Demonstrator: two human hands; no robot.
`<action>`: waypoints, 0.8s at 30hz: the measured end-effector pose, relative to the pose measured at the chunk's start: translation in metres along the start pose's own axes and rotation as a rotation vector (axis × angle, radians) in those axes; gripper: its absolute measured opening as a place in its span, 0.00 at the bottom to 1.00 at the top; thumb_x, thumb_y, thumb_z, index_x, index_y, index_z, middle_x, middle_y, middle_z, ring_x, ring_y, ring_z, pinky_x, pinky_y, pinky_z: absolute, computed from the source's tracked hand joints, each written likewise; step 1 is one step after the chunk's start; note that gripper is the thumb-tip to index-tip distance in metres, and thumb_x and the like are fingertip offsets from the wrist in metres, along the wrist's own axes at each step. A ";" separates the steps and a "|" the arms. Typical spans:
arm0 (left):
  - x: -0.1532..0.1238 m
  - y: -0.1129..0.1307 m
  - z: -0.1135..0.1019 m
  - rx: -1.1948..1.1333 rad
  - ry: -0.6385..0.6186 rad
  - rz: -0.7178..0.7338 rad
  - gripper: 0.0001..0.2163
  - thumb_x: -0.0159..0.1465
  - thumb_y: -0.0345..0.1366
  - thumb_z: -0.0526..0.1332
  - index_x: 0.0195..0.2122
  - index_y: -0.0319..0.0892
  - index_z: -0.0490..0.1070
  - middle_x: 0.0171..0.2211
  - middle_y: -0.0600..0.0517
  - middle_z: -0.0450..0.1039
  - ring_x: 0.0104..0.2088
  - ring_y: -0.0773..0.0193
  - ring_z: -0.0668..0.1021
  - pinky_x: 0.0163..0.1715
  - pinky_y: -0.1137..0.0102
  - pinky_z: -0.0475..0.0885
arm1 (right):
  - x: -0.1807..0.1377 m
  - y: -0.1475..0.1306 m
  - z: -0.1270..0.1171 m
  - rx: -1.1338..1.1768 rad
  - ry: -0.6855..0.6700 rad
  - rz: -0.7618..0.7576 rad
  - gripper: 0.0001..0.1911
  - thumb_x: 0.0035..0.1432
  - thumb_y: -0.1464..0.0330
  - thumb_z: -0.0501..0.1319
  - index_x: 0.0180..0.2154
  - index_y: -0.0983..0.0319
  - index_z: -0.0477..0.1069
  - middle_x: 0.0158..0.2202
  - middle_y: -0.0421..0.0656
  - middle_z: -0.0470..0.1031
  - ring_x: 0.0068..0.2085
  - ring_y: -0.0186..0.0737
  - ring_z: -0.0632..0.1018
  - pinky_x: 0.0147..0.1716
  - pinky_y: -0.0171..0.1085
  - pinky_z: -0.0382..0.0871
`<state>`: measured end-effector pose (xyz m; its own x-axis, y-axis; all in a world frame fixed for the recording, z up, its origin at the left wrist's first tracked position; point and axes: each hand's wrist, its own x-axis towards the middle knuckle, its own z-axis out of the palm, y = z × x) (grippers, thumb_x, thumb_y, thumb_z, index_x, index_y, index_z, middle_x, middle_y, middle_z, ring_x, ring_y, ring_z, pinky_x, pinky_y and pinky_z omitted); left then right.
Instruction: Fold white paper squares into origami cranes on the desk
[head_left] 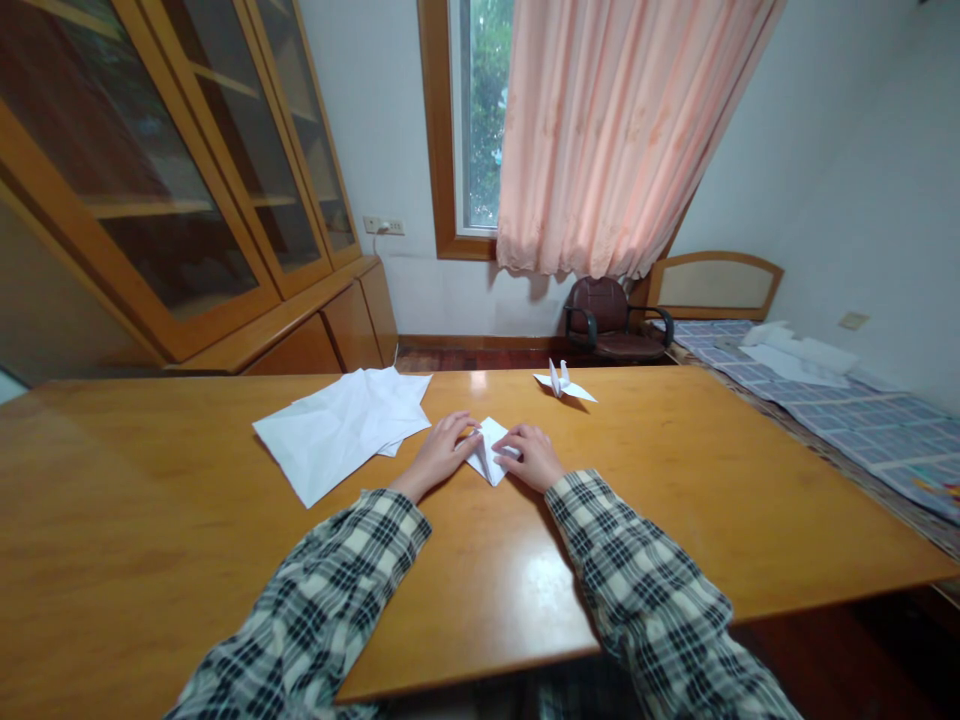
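Between my two hands a small folded white paper (491, 440) lies on the table, diamond-shaped with a crease running down its middle. My left hand (448, 447) holds its left side, thumb and fingers closed on the edge. On the opposite side, my right hand (531, 455) grips the right flap with bent fingers. Both fingertips partly cover the paper's side corners. Farther back and to the right stands a finished white paper crane (562, 382), wings spread, touched by neither hand.
Several loose creased white sheets (345, 425) are piled left of my left hand. The wooden table (675, 480) has its near edge close to my body. Beyond it are a brown armchair (611, 315), a bed (817, 400) on the right and a glass-door cabinet (225, 190) on the left.
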<state>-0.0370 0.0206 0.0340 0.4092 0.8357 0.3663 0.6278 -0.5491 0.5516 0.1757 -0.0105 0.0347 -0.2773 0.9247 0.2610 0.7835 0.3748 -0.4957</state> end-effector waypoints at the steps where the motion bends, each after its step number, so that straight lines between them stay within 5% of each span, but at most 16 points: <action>1: 0.002 0.001 0.000 -0.007 -0.002 0.010 0.16 0.65 0.46 0.51 0.47 0.43 0.68 0.54 0.46 0.64 0.57 0.57 0.65 0.58 0.60 0.59 | 0.000 0.000 0.000 -0.002 -0.002 -0.002 0.10 0.54 0.62 0.64 0.40 0.53 0.76 0.42 0.42 0.70 0.45 0.43 0.68 0.46 0.43 0.57; 24: 0.006 -0.004 0.002 -0.019 -0.046 0.068 0.15 0.66 0.47 0.49 0.43 0.44 0.69 0.53 0.46 0.64 0.56 0.57 0.65 0.57 0.60 0.60 | -0.001 -0.003 -0.002 0.018 -0.102 -0.098 0.09 0.57 0.66 0.62 0.37 0.45 0.78 0.48 0.39 0.71 0.49 0.44 0.67 0.50 0.46 0.56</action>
<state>-0.0360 0.0276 0.0324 0.4807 0.7953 0.3693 0.5849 -0.6046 0.5408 0.1753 -0.0126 0.0377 -0.4079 0.8852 0.2235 0.7400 0.4640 -0.4870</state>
